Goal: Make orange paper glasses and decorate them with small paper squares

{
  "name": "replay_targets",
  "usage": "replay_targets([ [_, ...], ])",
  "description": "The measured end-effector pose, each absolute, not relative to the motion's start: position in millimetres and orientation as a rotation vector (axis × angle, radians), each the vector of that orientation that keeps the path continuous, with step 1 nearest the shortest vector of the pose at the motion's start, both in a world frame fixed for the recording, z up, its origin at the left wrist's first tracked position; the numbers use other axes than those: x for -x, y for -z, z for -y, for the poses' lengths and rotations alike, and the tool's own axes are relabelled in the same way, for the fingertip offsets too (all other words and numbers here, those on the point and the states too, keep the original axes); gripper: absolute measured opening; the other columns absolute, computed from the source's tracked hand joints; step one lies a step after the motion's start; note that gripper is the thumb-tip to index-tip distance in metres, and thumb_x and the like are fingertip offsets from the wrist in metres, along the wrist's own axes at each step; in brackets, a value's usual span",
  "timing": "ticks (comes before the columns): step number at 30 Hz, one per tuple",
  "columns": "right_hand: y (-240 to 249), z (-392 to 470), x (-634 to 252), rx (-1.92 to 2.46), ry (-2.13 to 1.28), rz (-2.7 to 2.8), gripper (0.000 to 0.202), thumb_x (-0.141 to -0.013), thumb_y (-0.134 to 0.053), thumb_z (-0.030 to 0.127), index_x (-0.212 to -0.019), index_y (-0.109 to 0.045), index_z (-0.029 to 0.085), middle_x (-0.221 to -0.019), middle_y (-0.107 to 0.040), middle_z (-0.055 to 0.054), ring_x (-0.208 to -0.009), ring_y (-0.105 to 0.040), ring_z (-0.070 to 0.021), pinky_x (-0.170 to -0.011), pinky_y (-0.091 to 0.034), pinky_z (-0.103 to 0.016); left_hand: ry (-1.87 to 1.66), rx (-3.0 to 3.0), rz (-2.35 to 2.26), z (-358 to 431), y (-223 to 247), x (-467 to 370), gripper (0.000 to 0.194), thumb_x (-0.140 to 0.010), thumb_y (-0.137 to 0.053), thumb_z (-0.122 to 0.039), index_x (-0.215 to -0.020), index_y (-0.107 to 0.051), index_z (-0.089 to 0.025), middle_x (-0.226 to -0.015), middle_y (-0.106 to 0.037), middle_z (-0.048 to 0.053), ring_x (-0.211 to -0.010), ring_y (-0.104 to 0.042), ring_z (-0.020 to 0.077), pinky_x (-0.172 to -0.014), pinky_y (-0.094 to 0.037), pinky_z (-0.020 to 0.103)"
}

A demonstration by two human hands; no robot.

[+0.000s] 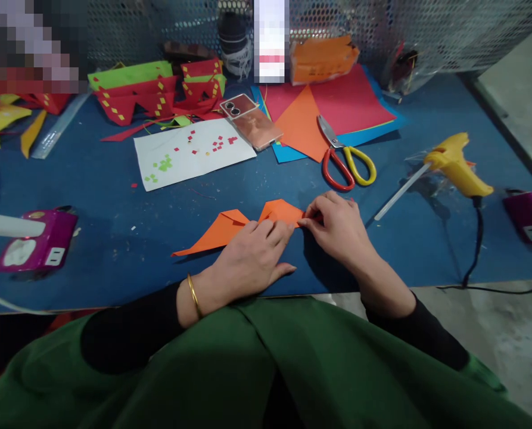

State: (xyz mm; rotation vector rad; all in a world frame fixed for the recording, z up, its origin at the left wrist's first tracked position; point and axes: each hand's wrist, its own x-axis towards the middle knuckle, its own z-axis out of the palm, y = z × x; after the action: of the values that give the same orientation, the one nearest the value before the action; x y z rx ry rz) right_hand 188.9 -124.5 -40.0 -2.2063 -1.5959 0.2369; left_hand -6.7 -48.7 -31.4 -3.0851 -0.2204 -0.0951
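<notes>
A folded orange paper (216, 233) lies on the blue table near its front edge, with two raised, angular parts. My left hand (259, 253) rests across its middle, fingers bent over the paper and pressing it down, the thumb out to the side. At the paper's right end, my right hand (332, 223) pinches the tip between thumb and forefinger. Part of the paper is hidden under my left hand. Behind my right hand are scissors (336, 146) with one red and one yellow handle, lying partly on a flat orange sheet (302, 122).
Behind lie a white sheet (167, 152) with small red and green pieces, a phone (254, 122), red and green paper shapes (136, 95) and coloured sheets (350, 98). A yellow glue gun (460, 164) stands right; purple boxes (37, 238) sit at both sides.
</notes>
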Motion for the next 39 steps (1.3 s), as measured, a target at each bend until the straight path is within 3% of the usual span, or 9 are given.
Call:
replay_targets([
  [7,44,134,-196,2.126,-0.229,1.388,0.008,-0.085,-0.068,0.023,-0.078,-0.063,0.020,-0.081,-0.061,-0.003,-0.077,-0.058,-0.0198,-0.076,-0.043,-0.036,0.133,3.078,0.243,50,31,4,0.070,-0.099,-0.049,-0.057,-0.142,-0.050,-0.002,-0.118,-0.064,0.019,-0.106,-0.058,0.0312,-0.083,-0.043,0.039],
  [16,47,135,-198,2.259,-0.065,1.465,0.004,-0.088,-0.058,0.021,-0.087,-0.063,0.020,-0.094,-0.065,-0.009,-0.095,-0.060,-0.0284,-0.088,-0.041,-0.046,0.150,3.069,0.225,49,31,6,0.068,-0.100,-0.047,-0.055,-0.141,-0.052,-0.002,-0.119,-0.064,0.020,-0.104,-0.058,0.0307,-0.083,-0.043,0.039],
  [23,42,149,-178,2.105,0.148,1.572,0.015,-0.097,-0.050,0.023,-0.099,-0.064,0.020,-0.098,-0.072,-0.009,-0.093,-0.065,-0.0243,-0.089,-0.044,-0.042,0.154,3.078,0.270,49,32,4,0.068,-0.099,-0.050,-0.056,-0.141,-0.051,-0.003,-0.117,-0.064,0.019,-0.102,-0.058,0.0301,-0.083,-0.043,0.040],
  [26,44,159,-156,1.917,0.156,1.811,0.027,-0.102,-0.040,0.019,-0.117,-0.062,0.015,-0.108,-0.075,-0.011,-0.096,-0.069,-0.0216,-0.096,-0.046,-0.040,0.164,3.101,0.249,49,32,5,0.065,-0.097,-0.052,-0.056,-0.134,-0.057,-0.002,-0.115,-0.065,0.018,-0.100,-0.059,0.0301,-0.082,-0.045,0.041],
  [30,53,167,-133,1.897,0.165,1.976,0.040,-0.102,-0.037,0.020,-0.135,-0.054,0.005,-0.131,-0.067,-0.019,-0.124,-0.063,-0.0260,-0.104,-0.047,-0.043,0.237,3.094,0.223,50,31,14,0.059,-0.100,-0.048,-0.047,-0.132,-0.057,0.002,-0.119,-0.066,0.021,-0.101,-0.059,0.0299,-0.086,-0.046,0.042],
  [39,49,171,-162,2.009,0.301,2.150,0.052,-0.101,-0.039,0.027,-0.134,-0.051,-0.011,-0.131,-0.062,-0.032,-0.125,-0.061,-0.0360,-0.108,-0.047,-0.050,0.272,3.048,0.259,53,32,19,0.057,-0.101,-0.050,-0.043,-0.133,-0.057,0.004,-0.123,-0.067,0.020,-0.106,-0.060,0.0304,-0.091,-0.046,0.041],
])
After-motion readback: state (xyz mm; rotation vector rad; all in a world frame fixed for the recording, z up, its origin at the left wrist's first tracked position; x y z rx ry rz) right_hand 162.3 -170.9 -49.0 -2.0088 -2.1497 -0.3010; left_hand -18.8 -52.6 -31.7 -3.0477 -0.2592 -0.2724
